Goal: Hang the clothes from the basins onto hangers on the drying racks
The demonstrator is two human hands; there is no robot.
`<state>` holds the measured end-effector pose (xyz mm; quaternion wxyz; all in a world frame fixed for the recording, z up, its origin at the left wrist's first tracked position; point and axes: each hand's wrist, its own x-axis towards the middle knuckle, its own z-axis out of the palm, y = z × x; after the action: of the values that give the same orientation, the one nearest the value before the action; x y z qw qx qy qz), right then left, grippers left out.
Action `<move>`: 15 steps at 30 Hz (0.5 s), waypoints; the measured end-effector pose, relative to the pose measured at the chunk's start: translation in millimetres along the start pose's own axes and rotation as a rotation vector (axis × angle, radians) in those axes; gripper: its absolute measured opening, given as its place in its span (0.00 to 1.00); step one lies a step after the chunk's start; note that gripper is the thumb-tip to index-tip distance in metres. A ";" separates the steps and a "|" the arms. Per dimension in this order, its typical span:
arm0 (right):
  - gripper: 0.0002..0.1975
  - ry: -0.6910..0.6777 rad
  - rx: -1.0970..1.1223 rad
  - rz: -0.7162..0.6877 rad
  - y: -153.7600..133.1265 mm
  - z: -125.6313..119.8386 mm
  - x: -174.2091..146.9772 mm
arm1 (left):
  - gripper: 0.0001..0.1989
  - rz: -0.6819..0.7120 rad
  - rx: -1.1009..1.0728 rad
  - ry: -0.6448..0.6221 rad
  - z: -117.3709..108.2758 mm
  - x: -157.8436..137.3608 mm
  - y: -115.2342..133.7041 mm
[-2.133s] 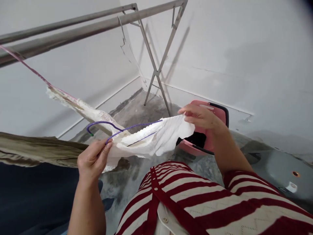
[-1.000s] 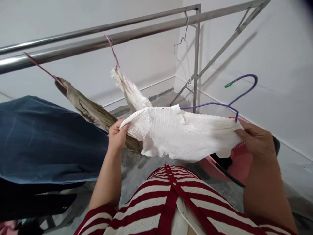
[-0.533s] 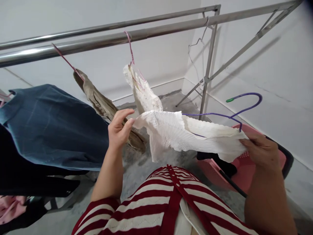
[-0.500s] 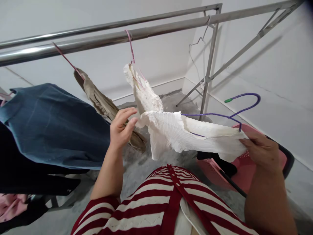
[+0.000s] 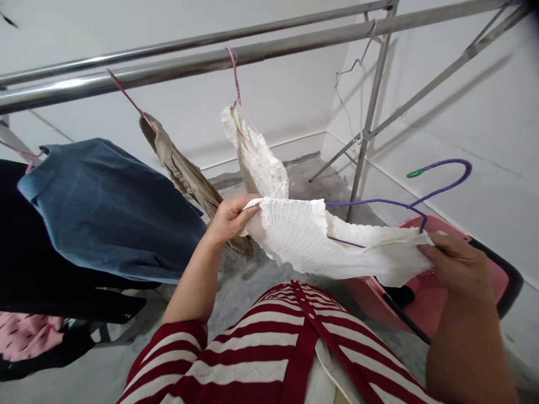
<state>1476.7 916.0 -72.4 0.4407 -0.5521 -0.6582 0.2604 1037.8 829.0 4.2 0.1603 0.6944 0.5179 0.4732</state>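
Observation:
A white ribbed garment (image 5: 295,233) stretches sideways in front of me, its exact kind unclear. Inside its neckline runs a purple wire hanger (image 5: 387,201), whose hook with a green tip sticks up at the right. My left hand (image 5: 233,219) pinches the garment's left shoulder edge between thumb and fingers. At the other end, my right hand (image 5: 458,261) grips the fabric just below the hanger's neck. Just behind the garment, a white lacy top (image 5: 265,163) hangs from a pink hanger (image 5: 234,73).
A metal clothes rail (image 5: 177,73) crosses the top. From it hang a khaki garment (image 5: 181,174), a dark blue shirt (image 5: 113,213) and, at right, a bare white hanger (image 5: 362,84). A pink basket (image 5: 497,275) with something black inside stands on the floor at right.
My left hand has gone from open beside the garment to pinching its left edge, and the fabric is now spread flatter. My right hand keeps its grip. The view has shifted slightly.

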 end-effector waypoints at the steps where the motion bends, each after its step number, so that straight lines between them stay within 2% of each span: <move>1: 0.05 -0.026 0.062 -0.002 -2.5 1.1 -0.4 | 0.16 -0.002 0.007 -0.003 0.0 -1.0 1.1; 5: 0.05 -0.078 0.119 -0.017 -12.8 3.5 0.6 | 0.19 0.001 0.029 0.017 -4.3 -4.7 3.4; 8: 0.04 -0.098 0.098 -0.050 -20.5 4.1 2.0 | 0.15 0.111 0.158 -0.005 -10.5 -4.6 9.2; 10: 0.05 -0.164 0.065 -0.081 -30.2 6.0 2.2 | 0.15 0.204 0.286 -0.019 -10.1 -2.4 15.4; 12: 0.08 -0.256 0.024 -0.128 -45.1 10.0 2.5 | 0.16 0.269 0.380 -0.095 -2.6 -0.2 20.8; 15: 0.11 -0.336 0.016 -0.236 -67.8 18.2 6.6 | 0.12 0.302 0.400 -0.233 17.4 -0.9 22.4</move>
<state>1427.2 907.7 -22.9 0.3563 -0.4165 -0.7805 0.3007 1064.9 823.7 11.1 0.0059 0.8314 0.4696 0.2969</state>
